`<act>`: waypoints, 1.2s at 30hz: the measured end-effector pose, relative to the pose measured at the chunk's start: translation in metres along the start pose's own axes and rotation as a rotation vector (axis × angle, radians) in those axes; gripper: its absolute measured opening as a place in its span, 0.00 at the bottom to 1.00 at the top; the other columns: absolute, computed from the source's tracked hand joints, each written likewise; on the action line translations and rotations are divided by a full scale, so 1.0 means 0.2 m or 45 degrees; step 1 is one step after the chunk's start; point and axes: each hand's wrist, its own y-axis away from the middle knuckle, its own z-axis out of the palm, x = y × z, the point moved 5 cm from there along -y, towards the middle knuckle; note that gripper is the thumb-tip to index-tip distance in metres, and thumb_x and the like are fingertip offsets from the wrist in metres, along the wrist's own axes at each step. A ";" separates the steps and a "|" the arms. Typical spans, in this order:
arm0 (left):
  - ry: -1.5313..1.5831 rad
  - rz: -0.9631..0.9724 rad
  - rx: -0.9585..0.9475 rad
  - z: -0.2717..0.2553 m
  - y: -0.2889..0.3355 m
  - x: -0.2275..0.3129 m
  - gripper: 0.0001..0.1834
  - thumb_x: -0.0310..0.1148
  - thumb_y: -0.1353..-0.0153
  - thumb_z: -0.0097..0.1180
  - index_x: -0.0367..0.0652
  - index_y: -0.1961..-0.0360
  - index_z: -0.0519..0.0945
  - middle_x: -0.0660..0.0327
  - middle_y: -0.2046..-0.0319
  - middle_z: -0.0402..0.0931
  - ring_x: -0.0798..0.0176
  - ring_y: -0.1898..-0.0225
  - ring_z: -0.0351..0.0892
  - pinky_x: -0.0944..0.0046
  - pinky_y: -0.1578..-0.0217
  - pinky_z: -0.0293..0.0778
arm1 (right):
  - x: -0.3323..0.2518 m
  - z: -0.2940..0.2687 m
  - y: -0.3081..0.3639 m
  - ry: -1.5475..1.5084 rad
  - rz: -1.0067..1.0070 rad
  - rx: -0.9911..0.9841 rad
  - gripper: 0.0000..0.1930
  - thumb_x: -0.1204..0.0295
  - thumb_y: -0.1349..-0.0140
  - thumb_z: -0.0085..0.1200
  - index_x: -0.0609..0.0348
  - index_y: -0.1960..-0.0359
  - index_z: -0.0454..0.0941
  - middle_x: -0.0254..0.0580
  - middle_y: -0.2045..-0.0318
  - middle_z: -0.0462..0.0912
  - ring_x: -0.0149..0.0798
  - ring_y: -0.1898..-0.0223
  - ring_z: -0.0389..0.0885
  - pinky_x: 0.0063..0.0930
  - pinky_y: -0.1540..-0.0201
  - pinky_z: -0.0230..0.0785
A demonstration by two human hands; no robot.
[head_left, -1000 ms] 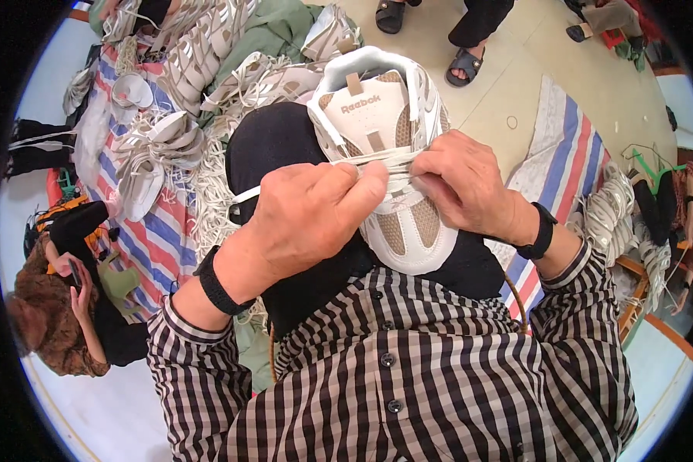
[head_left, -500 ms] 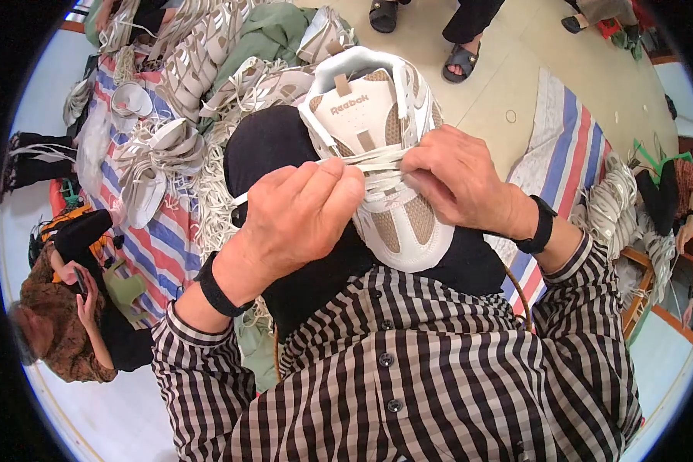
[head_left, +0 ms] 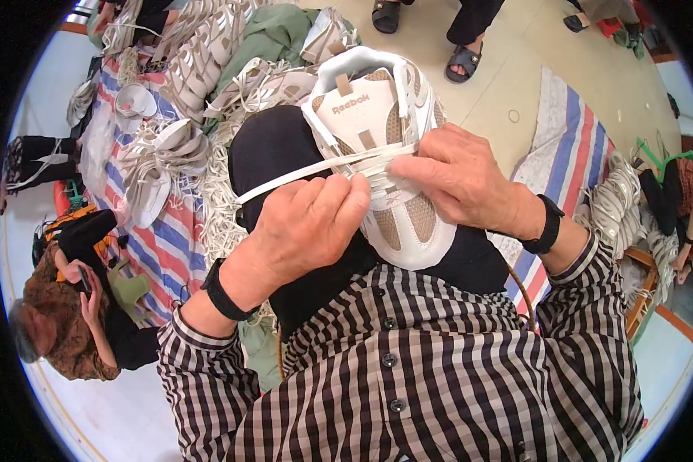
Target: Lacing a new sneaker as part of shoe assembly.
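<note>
A white and beige sneaker [head_left: 404, 219] rests across my dark-trousered lap, toe toward me and tongue facing up. Cream shoelaces [head_left: 296, 175] cross its lower eyelets, and one loose strand stretches left over my thigh. Beside the laces, my left hand [head_left: 309, 223] is closed, fingertips pinched at the shoe's left edge on lace partly hidden by the fingers. My right hand [head_left: 466, 179] lies over the shoe's right side, its thumb and forefinger gripping the crossed laces. Its other fingers are curled underneath.
Left of me, several similar shoes [head_left: 150, 173] and loose laces lie on a striped sheet [head_left: 150, 258]. Green cloth [head_left: 273, 42] is beyond. A seated person [head_left: 69, 316] holds a phone at far left. Sandaled feet [head_left: 463, 61] stand ahead; more shoes [head_left: 614, 204] are piled right.
My left hand has shifted slightly down, away from the strand now showing above it. My right forefinger has stretched further across the laces. The shoe stays nearly where it was.
</note>
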 end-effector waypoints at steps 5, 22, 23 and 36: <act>-0.031 0.016 -0.056 0.00 0.02 0.04 0.19 0.29 0.48 0.53 0.33 0.53 0.76 0.66 0.72 0.67 0.71 0.75 0.69 0.71 0.76 0.65 | -0.01 -0.01 -0.01 0.008 0.080 -0.043 0.11 0.73 0.44 0.56 0.53 0.58 0.78 0.36 0.74 0.72 0.40 0.72 0.75 0.32 0.69 0.66; -0.083 -0.301 -0.096 0.06 0.05 0.06 0.09 0.27 0.46 0.52 0.37 0.63 0.73 0.65 0.77 0.70 0.71 0.80 0.73 0.72 0.81 0.67 | 0.07 -0.06 0.01 -0.159 0.412 0.070 0.06 0.79 0.42 0.55 0.62 0.67 0.70 0.40 0.71 0.73 0.35 0.75 0.74 0.28 0.73 0.66; -0.086 -0.304 -0.097 0.06 0.04 0.06 0.09 0.27 0.46 0.52 0.37 0.63 0.73 0.65 0.77 0.70 0.71 0.80 0.73 0.72 0.81 0.67 | 0.07 -0.07 0.02 -0.162 0.408 0.070 0.06 0.79 0.42 0.55 0.62 0.67 0.70 0.40 0.71 0.73 0.35 0.75 0.74 0.28 0.73 0.66; 0.425 -1.103 0.354 0.07 -0.01 0.08 0.09 0.20 0.40 0.50 0.39 0.60 0.66 0.47 0.79 0.73 0.42 0.77 0.79 0.51 0.78 0.71 | 0.15 -0.13 0.05 -1.520 1.076 0.109 0.06 0.74 0.36 0.53 0.56 0.61 0.70 0.25 0.83 0.68 0.18 0.85 0.59 0.13 0.84 0.52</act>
